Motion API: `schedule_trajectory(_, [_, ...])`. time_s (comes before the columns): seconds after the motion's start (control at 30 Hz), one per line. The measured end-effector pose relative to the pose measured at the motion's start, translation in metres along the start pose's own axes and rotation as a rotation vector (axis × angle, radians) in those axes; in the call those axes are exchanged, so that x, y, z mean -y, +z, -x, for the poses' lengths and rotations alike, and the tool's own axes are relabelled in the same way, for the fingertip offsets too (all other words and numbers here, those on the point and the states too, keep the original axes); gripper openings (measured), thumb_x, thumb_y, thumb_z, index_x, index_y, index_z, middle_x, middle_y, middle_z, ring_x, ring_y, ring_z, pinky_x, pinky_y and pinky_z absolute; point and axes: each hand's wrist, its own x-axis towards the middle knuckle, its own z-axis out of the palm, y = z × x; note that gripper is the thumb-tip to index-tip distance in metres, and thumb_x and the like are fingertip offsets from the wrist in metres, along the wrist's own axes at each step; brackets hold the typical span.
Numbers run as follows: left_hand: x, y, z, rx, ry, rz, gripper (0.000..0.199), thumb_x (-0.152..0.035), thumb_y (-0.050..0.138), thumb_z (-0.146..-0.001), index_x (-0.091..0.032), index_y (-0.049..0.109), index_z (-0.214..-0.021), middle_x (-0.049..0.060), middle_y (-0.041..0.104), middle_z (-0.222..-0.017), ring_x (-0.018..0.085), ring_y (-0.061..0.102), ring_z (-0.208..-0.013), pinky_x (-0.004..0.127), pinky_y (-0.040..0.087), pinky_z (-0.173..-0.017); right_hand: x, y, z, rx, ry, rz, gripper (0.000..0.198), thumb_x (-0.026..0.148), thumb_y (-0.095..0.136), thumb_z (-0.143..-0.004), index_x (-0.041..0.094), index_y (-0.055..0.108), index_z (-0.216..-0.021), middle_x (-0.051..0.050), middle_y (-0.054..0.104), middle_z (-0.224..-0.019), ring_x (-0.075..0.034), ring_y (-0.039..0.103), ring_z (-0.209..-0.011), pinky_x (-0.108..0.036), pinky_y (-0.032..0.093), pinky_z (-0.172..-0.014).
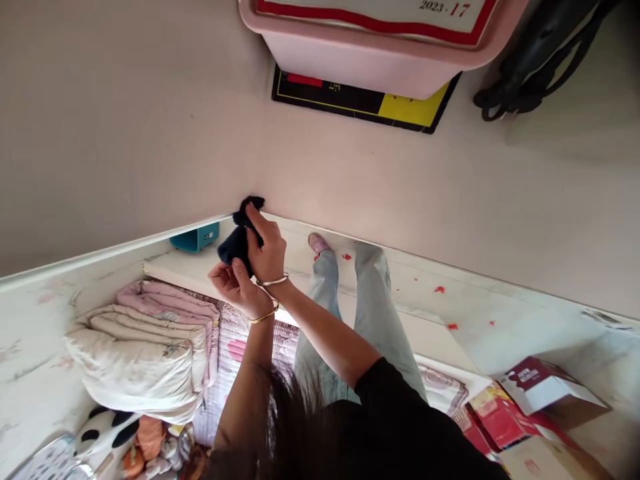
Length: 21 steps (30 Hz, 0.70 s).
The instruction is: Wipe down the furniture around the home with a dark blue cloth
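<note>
A dark navy, soft fabric piece (234, 245) is between my two hands; folds hide its full shape, and I cannot tell whether it is one piece or two. My left hand (243, 290), with a gold bangle at the wrist, pinches the lower end between thumb and fingers. Just above and to the right, my right hand (269, 247), wearing a silver bangle, grips the fabric with the index finger laid along its upper black part. Both hands are close to the corner where the pale edges meet.
A teal bin (196, 237) stands left of my hands. A pink tub (360, 57) rests over a black-and-yellow board (350, 107); a black strapped item (530, 73) is beside it. Folded quilts (145, 353) and a panda toy (103, 437) lie lower left, boxes (500, 413) lower right.
</note>
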Motion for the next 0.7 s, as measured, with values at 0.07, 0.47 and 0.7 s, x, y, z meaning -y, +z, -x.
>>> schedule_trajectory(0.07, [-0.001, -0.002, -0.004, 0.04, -0.005, -0.024, 0.017, -0.036, 0.061, -0.09, -0.026, 0.047, -0.092, -0.001, 0.053, -0.087, 0.015, 0.061, -0.086, 0.028, 0.053, -0.082, 0.0, 0.003, 0.002, -0.067, 0.059, -0.065, 0.055, 0.016, 0.049, -0.1, 0.037, 0.049, -0.152, -0.003, 0.068, -0.135, -0.022, 0.062, -0.128, -0.043, 0.054, -0.112])
schedule_trajectory(0.47, [-0.005, -0.008, -0.008, 0.106, 0.078, 0.07, 0.022, -0.035, 0.063, -0.089, -0.021, 0.048, -0.096, -0.002, 0.051, -0.084, 0.01, 0.053, -0.074, 0.022, 0.044, -0.069, -0.01, 0.014, -0.002, -0.229, 0.024, -0.263, 0.042, 0.023, 0.052, -0.102, 0.032, 0.058, -0.143, 0.0, 0.069, -0.136, -0.016, 0.07, -0.109, -0.029, 0.057, -0.103])
schedule_trajectory(0.7, [-0.01, -0.013, -0.007, 0.098, 0.023, 0.085, 0.027, -0.036, 0.066, -0.088, -0.02, 0.046, -0.096, -0.004, 0.048, -0.079, 0.007, 0.045, -0.066, 0.02, 0.037, -0.062, -0.007, 0.018, 0.012, -0.225, -0.051, -0.371, 0.043, 0.017, 0.053, -0.1, 0.033, 0.061, -0.139, 0.0, 0.067, -0.138, -0.018, 0.067, -0.117, -0.036, 0.056, -0.108])
